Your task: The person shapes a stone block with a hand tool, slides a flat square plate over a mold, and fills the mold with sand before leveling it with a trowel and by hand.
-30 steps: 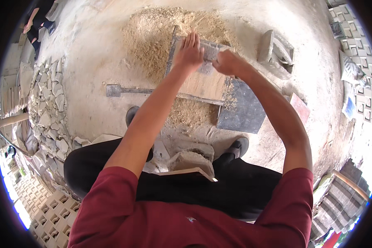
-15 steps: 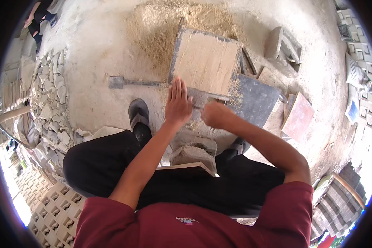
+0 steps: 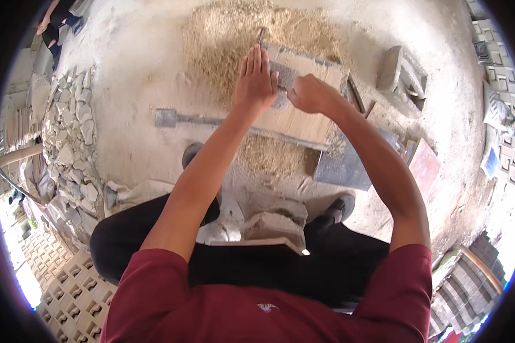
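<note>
My left hand [image 3: 257, 80] lies flat, fingers stretched forward, on the far part of a tan square slab [image 3: 300, 123] and against a flat grey hand tool [image 3: 281, 75]. My right hand [image 3: 310, 94] is closed around the near end of that grey tool, just right of my left hand. The slab rests on a heap of loose sand [image 3: 234, 40]. A thin metal rod [image 3: 260, 35] sticks out of the sand beyond my left fingertips. I sit low, with my dark trouser legs and shoes below the slab.
A long-handled flat metal tool [image 3: 169, 118] lies on the floor across the slab's near edge. A dark grey slab [image 3: 343, 168] and a reddish tile [image 3: 424, 166] lie at right, a concrete block [image 3: 405, 71] beyond them. Broken stones [image 3: 68, 137] are piled at left, patterned blocks [image 3: 68, 297] lower left.
Half a second ago both hands were drawn back near my knees. Now both arms reach forward again and the hands are back on the slab and the grey tool.
</note>
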`<control>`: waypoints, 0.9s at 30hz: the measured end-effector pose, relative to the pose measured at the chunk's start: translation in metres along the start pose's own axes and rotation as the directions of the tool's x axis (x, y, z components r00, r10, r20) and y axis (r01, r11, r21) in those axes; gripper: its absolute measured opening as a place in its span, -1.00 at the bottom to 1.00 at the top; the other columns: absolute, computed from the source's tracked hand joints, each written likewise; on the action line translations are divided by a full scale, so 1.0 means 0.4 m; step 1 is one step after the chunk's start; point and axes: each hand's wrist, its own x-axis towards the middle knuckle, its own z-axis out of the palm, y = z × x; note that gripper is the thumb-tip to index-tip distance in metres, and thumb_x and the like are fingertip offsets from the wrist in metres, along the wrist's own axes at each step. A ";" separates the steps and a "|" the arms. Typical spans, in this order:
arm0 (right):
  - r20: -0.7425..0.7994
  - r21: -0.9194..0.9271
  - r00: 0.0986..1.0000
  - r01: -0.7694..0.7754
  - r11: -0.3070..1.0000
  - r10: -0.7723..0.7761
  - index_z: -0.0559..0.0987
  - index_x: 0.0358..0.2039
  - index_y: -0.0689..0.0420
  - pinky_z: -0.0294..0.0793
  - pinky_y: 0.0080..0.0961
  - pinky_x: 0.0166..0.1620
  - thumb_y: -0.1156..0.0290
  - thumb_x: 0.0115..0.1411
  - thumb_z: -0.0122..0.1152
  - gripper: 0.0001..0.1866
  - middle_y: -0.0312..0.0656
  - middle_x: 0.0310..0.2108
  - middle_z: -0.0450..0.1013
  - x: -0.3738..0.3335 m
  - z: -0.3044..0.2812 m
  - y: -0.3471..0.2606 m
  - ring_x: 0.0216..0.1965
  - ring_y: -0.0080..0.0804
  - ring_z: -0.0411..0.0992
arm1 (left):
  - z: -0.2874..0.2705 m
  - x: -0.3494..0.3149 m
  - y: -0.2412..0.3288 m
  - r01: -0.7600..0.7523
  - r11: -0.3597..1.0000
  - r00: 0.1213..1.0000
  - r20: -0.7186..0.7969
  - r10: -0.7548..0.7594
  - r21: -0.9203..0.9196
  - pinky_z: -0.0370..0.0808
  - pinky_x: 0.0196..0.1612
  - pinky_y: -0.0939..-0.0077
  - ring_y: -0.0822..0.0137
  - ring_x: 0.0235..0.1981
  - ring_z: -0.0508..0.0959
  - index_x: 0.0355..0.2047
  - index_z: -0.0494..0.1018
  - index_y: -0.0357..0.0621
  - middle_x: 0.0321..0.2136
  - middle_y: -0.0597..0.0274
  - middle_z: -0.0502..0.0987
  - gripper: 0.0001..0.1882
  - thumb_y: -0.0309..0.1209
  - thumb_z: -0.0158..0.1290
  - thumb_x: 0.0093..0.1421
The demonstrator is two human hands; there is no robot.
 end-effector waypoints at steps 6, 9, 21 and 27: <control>0.270 0.077 0.963 -0.023 0.997 0.001 0.64 -0.38 0.33 0.56 -0.06 -0.16 0.36 0.13 0.04 -0.71 0.22 -0.39 0.56 -0.190 0.161 -0.066 -0.31 0.12 0.58 | -0.050 -0.338 0.079 0.050 0.981 0.998 0.034 -0.044 -0.189 -0.17 0.44 0.08 -0.11 0.44 -0.17 0.35 -0.14 -0.49 0.38 -0.31 -0.14 -0.29 -0.21 -0.25 0.37; 0.252 0.033 0.968 -0.009 0.999 0.001 0.64 -0.35 0.31 0.56 -0.03 -0.16 0.34 0.16 0.01 -0.69 0.19 -0.36 0.57 -0.251 0.174 -0.055 -0.29 0.11 0.59 | -0.053 -0.354 0.109 0.062 0.984 0.997 0.063 -0.053 -0.164 -0.16 0.44 0.05 -0.14 0.43 -0.14 0.34 -0.13 -0.50 0.37 -0.34 -0.12 -0.29 -0.22 -0.25 0.36; -0.099 -0.046 0.988 -0.124 0.991 0.119 0.58 -0.41 0.36 0.53 -0.03 -0.14 0.14 0.22 -0.01 -0.54 0.16 -0.37 0.56 -0.086 -0.051 0.269 -0.29 0.09 0.56 | 0.052 0.102 0.269 -0.079 0.986 0.994 0.063 0.089 -0.144 -0.28 0.48 0.27 0.13 0.47 -0.25 0.39 -0.21 -0.38 0.43 -0.09 -0.26 -0.31 -0.12 -0.48 0.43; 0.087 0.109 0.987 -0.146 0.983 0.137 0.61 -0.46 0.36 0.54 -0.04 -0.10 0.21 0.26 -0.07 -0.55 0.30 -0.40 0.52 -0.209 0.099 0.192 -0.29 0.22 0.55 | 0.015 -0.122 0.270 -0.158 0.972 0.987 0.012 0.163 -0.174 -0.18 0.46 0.14 -0.02 0.44 -0.11 0.36 -0.12 -0.46 0.39 -0.22 -0.10 -0.30 -0.18 -0.31 0.38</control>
